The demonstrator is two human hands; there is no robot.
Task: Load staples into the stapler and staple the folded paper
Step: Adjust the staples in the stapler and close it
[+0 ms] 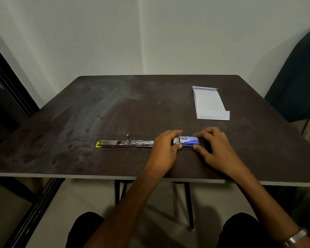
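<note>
The small blue cardboard staple box [188, 141] lies on its side near the front edge of the dark brown bench [97, 113], its grey inner tray poking out at the left end. The left hand [166, 146] has its grip closed on that tray end, thumb at the near side and fingers over the top, while the right hand [214, 146] pinches the box's right end between thumb and fingertips. Just beside the left hand, to its left, the long silver metal stapler with a yellow tip [123, 143] lies swung open flat on the bench, its right end hidden behind the hand. Well apart, toward the far right corner, rests the folded white paper [209, 103], untouched
</note>
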